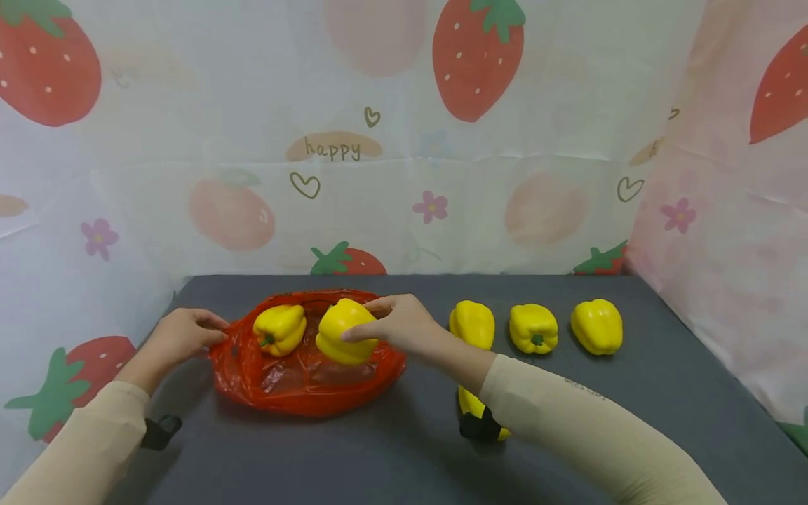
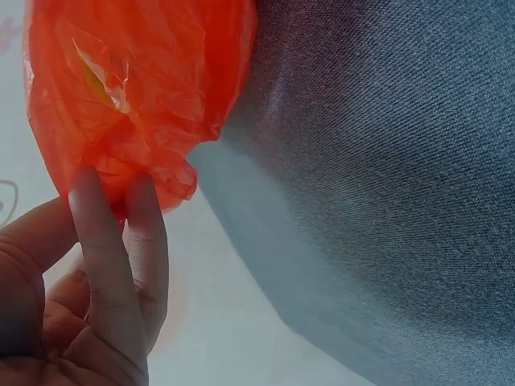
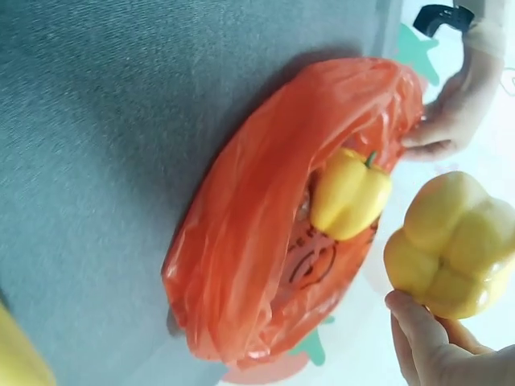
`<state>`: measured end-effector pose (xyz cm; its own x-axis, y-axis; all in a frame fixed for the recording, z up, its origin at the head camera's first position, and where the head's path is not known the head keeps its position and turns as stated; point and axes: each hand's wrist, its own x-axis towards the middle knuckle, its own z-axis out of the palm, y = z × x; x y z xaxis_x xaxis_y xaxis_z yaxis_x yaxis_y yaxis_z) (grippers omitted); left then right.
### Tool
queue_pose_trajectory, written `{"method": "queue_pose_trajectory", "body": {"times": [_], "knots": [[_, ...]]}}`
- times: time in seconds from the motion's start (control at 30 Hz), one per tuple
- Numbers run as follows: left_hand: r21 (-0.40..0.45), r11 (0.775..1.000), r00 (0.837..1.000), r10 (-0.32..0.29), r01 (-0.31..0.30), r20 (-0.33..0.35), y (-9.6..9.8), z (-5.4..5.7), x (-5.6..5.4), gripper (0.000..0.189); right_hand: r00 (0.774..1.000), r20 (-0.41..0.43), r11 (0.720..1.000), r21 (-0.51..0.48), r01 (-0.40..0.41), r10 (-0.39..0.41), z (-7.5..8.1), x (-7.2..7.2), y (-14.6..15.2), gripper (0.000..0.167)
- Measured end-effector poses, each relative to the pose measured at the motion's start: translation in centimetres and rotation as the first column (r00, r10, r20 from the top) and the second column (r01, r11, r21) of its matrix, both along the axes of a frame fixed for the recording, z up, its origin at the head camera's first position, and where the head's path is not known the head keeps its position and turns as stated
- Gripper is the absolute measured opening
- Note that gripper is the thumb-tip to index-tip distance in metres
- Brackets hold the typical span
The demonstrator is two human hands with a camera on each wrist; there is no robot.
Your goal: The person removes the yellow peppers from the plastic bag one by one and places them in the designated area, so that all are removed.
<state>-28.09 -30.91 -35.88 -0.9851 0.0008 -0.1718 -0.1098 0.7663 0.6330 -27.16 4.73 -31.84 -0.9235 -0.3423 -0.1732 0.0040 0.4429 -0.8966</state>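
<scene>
A red plastic bag (image 1: 303,405) lies with its mouth spread wide on the dark table. My left hand (image 1: 184,338) pinches its left edge; the left wrist view shows the fingertips on the crumpled red film (image 2: 153,88). Inside, toward the left, rests a yellow bell pepper (image 1: 282,331) with a green stem. My right hand (image 1: 404,324) grips a second yellow bell pepper (image 1: 344,331) by its right side, held over the bag's opening. In the right wrist view this held pepper (image 3: 451,245) shows its lobed end, thumb against its lower side.
Three yellow bell peppers, left (image 1: 473,322), middle (image 1: 533,328) and right (image 1: 596,327), stand in a row at the table's back right. Another yellow pepper (image 1: 468,401) is partly hidden by my right forearm and black wrist strap. A strawberry-print sheet (image 1: 404,224) walls the table's back and sides.
</scene>
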Motion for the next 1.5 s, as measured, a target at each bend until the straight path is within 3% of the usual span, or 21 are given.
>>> {"method": "queue_pose_trajectory", "body": {"times": [0.33, 0.93, 1.5], "knots": [[0.002, 1.000, 1.000, 0.014, -0.014, 0.006, 0.1, -0.2, -0.2, 0.034, 0.999, -0.024, 0.999, -0.001, 0.032, -0.032, 1.1, 0.9, 2.5, 0.060], [0.018, 0.999, 0.999, 0.031, -0.031, 0.017, 0.1, -0.4, -0.1, 0.035, 0.995, -0.058, 0.995, 0.038, 0.089, -0.087, 0.9, 1.5, 7.7, 0.065], [0.003, 1.000, 1.000, 0.013, -0.013, 0.003, 0.3, -0.3, -0.1, 0.036, 0.984, 0.058, 0.983, -0.065, 0.174, -0.170, 0.6, 2.9, 12.9, 0.079]]}}
